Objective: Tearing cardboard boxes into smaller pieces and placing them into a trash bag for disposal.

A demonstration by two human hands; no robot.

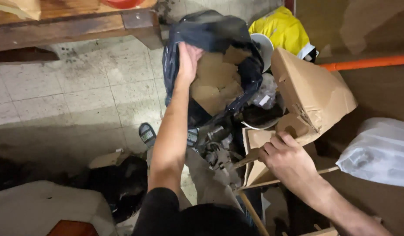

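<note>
Meanwhile, my left hand (189, 59) holds open the rim of a dark plastic rubbish bag (210, 32) stuffed with cardboard scraps on the tiled floor (79, 96), as my right hand (285, 158), fingers closed, grips a torn brown cardboard box (311, 94) beside it, likely bound for the bag.

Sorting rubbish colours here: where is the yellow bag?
In the head view, the yellow bag lies top centre-right, behind the black bag and above the torn cardboard box.
</note>
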